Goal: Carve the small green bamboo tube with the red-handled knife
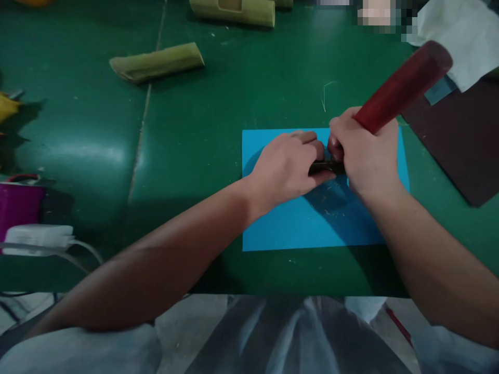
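My right hand [370, 150] is closed round a tool with a thick red handle [405, 88]; its working end is hidden by the fingers. My left hand [290, 163] pinches a small dark piece [325, 167] whose kind I cannot make out, and its other end meets my right hand. Both hands rest over a blue sheet [280, 226] lying on the green table. Fine pale shavings are scattered on the sheet below my fingers.
A cut bamboo piece [159, 62] and a notched bamboo tube [237, 11] lie toward the back. At right are a dark brown sheet [460, 140] and white paper [463, 41]. A white adapter with cables [39, 239] and a purple object [21, 205] sit at left.
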Available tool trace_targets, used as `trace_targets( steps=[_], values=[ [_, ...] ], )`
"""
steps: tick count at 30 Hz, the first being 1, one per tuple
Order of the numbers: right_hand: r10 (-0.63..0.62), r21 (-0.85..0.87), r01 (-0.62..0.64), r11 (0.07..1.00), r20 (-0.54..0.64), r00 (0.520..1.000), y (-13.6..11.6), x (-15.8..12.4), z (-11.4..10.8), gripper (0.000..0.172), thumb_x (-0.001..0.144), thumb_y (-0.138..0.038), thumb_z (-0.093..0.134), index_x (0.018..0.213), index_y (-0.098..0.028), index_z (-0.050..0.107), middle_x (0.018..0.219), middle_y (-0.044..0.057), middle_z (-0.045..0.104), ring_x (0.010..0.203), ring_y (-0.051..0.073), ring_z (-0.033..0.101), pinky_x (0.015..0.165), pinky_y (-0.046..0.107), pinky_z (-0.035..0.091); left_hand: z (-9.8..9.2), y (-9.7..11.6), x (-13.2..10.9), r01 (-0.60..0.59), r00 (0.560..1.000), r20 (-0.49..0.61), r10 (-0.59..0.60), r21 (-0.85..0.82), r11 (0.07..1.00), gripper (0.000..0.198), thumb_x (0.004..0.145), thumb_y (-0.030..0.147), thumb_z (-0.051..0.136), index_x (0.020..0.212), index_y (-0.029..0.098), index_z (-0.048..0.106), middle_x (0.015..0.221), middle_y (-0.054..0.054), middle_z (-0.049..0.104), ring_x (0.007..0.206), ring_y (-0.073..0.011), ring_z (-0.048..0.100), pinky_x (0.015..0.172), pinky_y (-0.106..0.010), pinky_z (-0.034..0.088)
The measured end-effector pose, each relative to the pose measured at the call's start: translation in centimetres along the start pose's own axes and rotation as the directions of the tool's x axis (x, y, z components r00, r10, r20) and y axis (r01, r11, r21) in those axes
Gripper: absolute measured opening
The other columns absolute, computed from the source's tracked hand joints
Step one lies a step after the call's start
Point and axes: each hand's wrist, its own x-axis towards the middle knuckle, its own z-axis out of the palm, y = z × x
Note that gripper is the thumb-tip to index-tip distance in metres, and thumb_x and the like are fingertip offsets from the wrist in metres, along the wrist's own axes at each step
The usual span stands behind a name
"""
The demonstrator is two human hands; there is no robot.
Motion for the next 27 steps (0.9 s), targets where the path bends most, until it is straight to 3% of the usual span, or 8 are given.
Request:
trace_targets(
  steps=[3, 6, 10, 15, 27],
  values=[
    [0.043, 0.019, -0.042, 0.999, -0.041, 0.998, -0.2, 0.0, 0.2, 0.053, 0.091, -0.002, 0.071, 0.056, -0.029, 0.042, 0.059, -0.007, 0.034, 0.057, 0.014, 0.027, 0.057, 0.034, 0.028, 0.2, -0.3, -0.1, -0.010, 1.000, -0.022, 0.010, -0.022, 1.000, 0.027, 0.116, 0.046, 0.076, 0.118, 0.020, 0.083, 0.124, -0.014, 0.086, 0.123, -0.0370, 0.082, 0.108, -0.050, 0.065],
    [0.069, 0.067, -0.068, 0.995, -0.013, 0.998, -0.6, 0.0, 0.0, 0.049, 0.089, -0.010, 0.068, 0.052, -0.031, 0.044, 0.054, -0.006, 0.033, 0.055, 0.016, 0.025, 0.056, 0.037, 0.028, 0.4, -0.6, -0.1, -0.021, 0.999, -0.041, 0.021, -0.012, 1.000, 0.028, 0.115, 0.047, 0.075, 0.117, 0.020, 0.083, 0.120, -0.013, 0.085, 0.119, -0.0358, 0.081, 0.104, -0.050, 0.064],
    [0.037, 0.066, -0.037, 0.997, 0.005, 0.999, -0.7, -0.1, -0.5, 0.048, 0.091, -0.010, 0.062, 0.050, -0.032, 0.047, 0.051, -0.004, 0.035, 0.052, 0.017, 0.032, 0.056, 0.038, 0.033, 0.3, -0.6, 0.0, -0.033, 0.999, -0.035, 0.033, 0.010, 0.999, 0.029, 0.116, 0.049, 0.074, 0.114, 0.021, 0.082, 0.116, -0.012, 0.083, 0.111, -0.0337, 0.080, 0.097, -0.047, 0.061],
    [-0.035, 0.034, 0.035, 0.999, -0.003, 0.999, 0.0, -0.3, -0.6, 0.050, 0.101, -0.013, 0.068, 0.056, -0.029, 0.053, 0.055, -0.004, 0.046, 0.056, 0.017, 0.044, 0.062, 0.035, 0.044, -0.1, 0.2, -0.1, 0.006, 1.000, 0.029, -0.008, 0.073, 0.997, 0.030, 0.113, 0.046, 0.080, 0.123, 0.019, 0.081, 0.124, -0.015, 0.083, 0.121, -0.0375, 0.081, 0.101, -0.048, 0.061],
    [-0.001, -0.001, 0.001, 1.000, -0.017, 1.000, 0.1, -0.1, -0.5, 0.054, 0.102, -0.020, 0.079, 0.058, -0.032, 0.051, 0.056, -0.001, 0.043, 0.059, 0.022, 0.048, 0.061, 0.040, 0.049, -0.3, 0.4, -0.2, -0.002, 0.999, 0.033, 0.000, 0.074, 0.997, 0.029, 0.113, 0.043, 0.079, 0.126, 0.018, 0.080, 0.126, -0.017, 0.084, 0.123, -0.0396, 0.081, 0.103, -0.050, 0.064]
  ],
)
